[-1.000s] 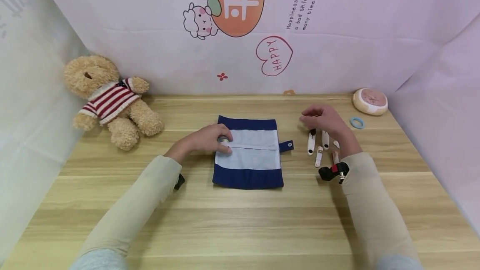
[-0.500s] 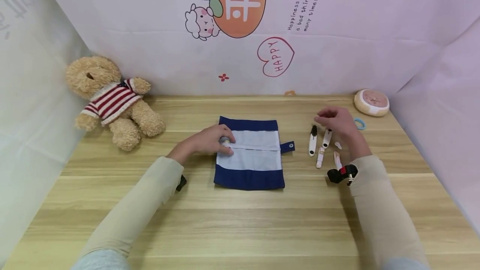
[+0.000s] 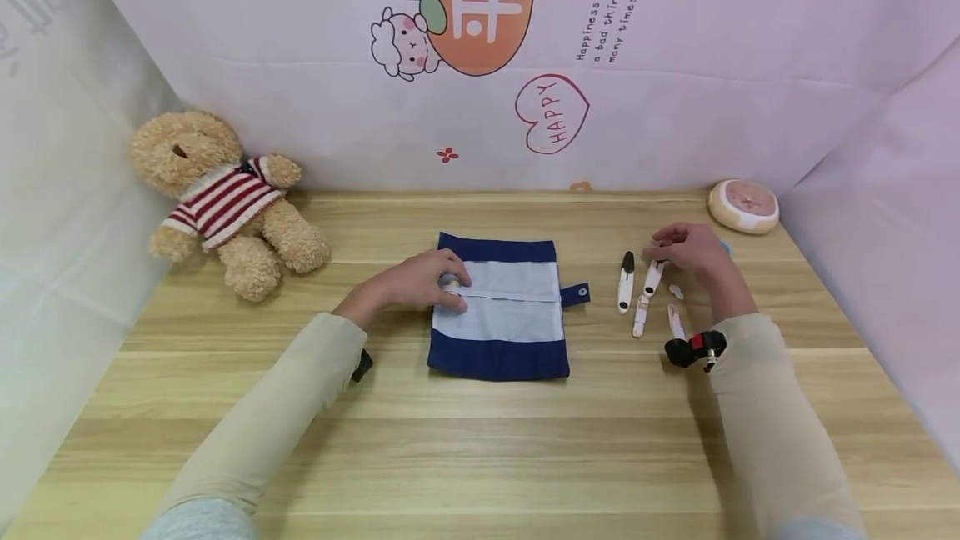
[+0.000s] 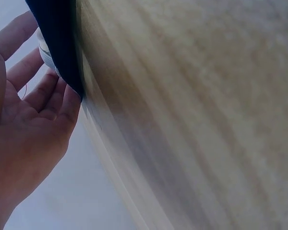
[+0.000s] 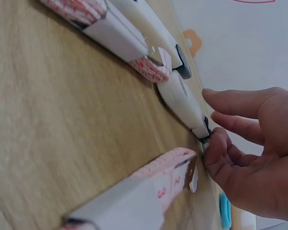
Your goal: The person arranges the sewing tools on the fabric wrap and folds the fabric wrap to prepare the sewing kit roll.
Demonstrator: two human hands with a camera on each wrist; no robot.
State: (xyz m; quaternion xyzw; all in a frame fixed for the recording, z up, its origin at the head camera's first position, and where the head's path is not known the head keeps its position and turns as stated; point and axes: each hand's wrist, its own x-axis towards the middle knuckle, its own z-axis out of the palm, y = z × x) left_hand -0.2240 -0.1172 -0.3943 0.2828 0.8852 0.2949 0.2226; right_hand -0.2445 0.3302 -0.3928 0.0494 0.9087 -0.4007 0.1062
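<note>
A navy-and-white fabric pouch [image 3: 498,319] lies spread on the table with its snap tab to the right. My left hand [image 3: 420,279] is at its left edge, thumb and fingers round a small round greyish thing [image 3: 450,280] at the pocket seam; the navy cloth partly hides this thing [image 4: 45,50] in the left wrist view. My right hand [image 3: 697,252] is over the dark tip of a white snips-like tool [image 3: 654,277], fingers loosely bent. In the right wrist view its fingertips appear beside that tip; contact is unclear. A similar white tool [image 3: 626,283] with a black tip lies left.
Two folded pink-and-white strips, one nearer [image 3: 641,317] and one farther right [image 3: 676,322], lie below the tools beside a small white piece [image 3: 677,292]. A blue ring [image 3: 725,247] is partly behind my right hand. A round pinkish object [image 3: 744,207] and a teddy bear [image 3: 228,207] stand at the back.
My right hand has moved right, from above the left white tool to the tip of the other one. My left hand stays at the pouch's left edge.
</note>
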